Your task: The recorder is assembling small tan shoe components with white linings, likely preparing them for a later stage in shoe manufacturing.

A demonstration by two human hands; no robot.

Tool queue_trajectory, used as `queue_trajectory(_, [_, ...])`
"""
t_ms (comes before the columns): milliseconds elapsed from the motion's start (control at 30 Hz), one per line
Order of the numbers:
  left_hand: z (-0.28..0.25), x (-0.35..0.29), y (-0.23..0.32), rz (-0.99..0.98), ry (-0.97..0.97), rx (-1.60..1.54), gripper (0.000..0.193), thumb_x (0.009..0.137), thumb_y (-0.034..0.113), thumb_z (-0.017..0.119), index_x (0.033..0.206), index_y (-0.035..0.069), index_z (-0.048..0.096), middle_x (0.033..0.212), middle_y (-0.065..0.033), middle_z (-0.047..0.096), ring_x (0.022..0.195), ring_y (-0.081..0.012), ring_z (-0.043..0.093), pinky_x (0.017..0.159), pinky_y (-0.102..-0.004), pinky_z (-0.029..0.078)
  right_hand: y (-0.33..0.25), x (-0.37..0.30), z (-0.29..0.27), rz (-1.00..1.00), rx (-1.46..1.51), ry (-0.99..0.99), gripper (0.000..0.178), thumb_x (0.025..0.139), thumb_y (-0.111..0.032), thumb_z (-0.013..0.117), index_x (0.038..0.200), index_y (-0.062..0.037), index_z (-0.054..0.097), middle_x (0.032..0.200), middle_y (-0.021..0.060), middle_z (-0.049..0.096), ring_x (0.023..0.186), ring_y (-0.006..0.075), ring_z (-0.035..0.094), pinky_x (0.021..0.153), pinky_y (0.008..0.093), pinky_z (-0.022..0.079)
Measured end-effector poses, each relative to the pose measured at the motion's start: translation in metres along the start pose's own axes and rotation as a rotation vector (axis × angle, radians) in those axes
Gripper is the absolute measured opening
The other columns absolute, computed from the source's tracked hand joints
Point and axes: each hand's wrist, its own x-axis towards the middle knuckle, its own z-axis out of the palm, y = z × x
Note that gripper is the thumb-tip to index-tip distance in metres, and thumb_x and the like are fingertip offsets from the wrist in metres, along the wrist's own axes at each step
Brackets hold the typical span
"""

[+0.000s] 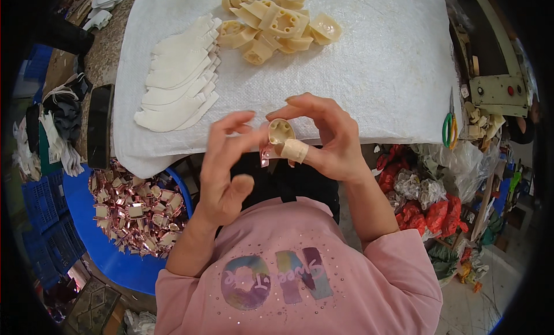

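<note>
At the table's front edge my right hand [333,133] grips a beige shoe heel [281,131] between thumb and fingers. Its rounded, holed end faces up, and shiny pink film [265,155] shows below it. A tan wrap covers the tip of my right thumb. My left hand [222,167] is open, the thumb well apart. Its slightly blurred forefinger reaches to the heel's left side; whether it touches cannot be made out. Farther off lie a pile of bare beige heels [283,20] and a fanned stack of white cut pieces [179,75].
A white woven sheet [369,86] covers the table. At the left, a blue tub [130,272] holds many pink-metallic heels [138,211]; a dark phone [100,127] lies above it. Scissors [449,129] hang at the right edge, near red and clear plastic bags [444,213] and a machine's control box [499,95].
</note>
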Motion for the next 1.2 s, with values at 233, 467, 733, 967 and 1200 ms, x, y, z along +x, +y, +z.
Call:
queue_trajectory(233, [0.025,-0.001,0.008,-0.552,-0.005,-0.574,0.058,0.092,0.033,0.041,0.135,-0.002,0.026,0.102,-0.011,0.053,0.082,-0.0137,0.053,0.076,-0.0265,0.044,0.001,-0.002,0.016,-0.131,-0.156,-0.025,0.047,0.067,-0.008,0.076,0.11,-0.0094,0.058,0.098,0.0043,0.062,0.084,0.0226,0.056,0.071,0.0297,0.048])
queue_trajectory(467, [0.026,-0.012,-0.002,-0.361,-0.008,-0.443,0.055,0.097,0.038,0.035,0.133,-0.001,0.025,0.097,-0.0095,0.05,0.076,-0.0114,0.052,0.065,-0.023,0.043,0.005,-0.013,0.027,0.145,0.1,0.093,0.026,0.085,-0.018,0.061,0.11,-0.0091,0.058,0.11,0.0099,0.047,0.089,0.0183,0.052,0.065,0.0273,0.05])
queue_trajectory(733, [0.039,-0.004,0.012,-0.335,0.031,-0.366,0.074,0.093,0.057,0.031,0.135,-0.003,0.022,0.099,-0.0093,0.05,0.069,-0.0082,0.05,0.057,-0.0194,0.041,0.001,0.001,0.023,0.473,0.567,-0.129,0.014,0.089,-0.017,0.056,0.089,-0.0033,0.056,0.08,0.0066,0.058,0.051,0.01,0.059,0.036,0.0196,0.047])
queue_trajectory(967, [0.044,-0.003,0.007,-0.25,0.171,-0.202,0.057,0.097,0.041,0.032,0.132,-0.004,0.028,0.106,-0.0113,0.049,0.081,-0.0103,0.051,0.07,-0.0213,0.043,0.015,-0.015,0.045,0.084,0.179,0.004,0.02,0.094,-0.021,0.047,0.106,-0.0068,0.055,0.101,0.0067,0.051,0.09,0.0199,0.046,0.083,0.0327,0.04])
queue_trajectory(1200, [0.041,-0.003,0.003,-0.308,0.245,-0.356,0.036,0.099,0.02,0.03,0.125,0.0,0.043,0.123,-0.0111,0.046,0.104,-0.0149,0.049,0.089,-0.0274,0.039,0.007,-0.02,0.06,0.127,0.375,0.144,0.029,0.095,-0.018,0.042,0.119,-0.004,0.05,0.103,0.0112,0.052,0.097,0.0247,0.045,0.088,0.0331,0.036])
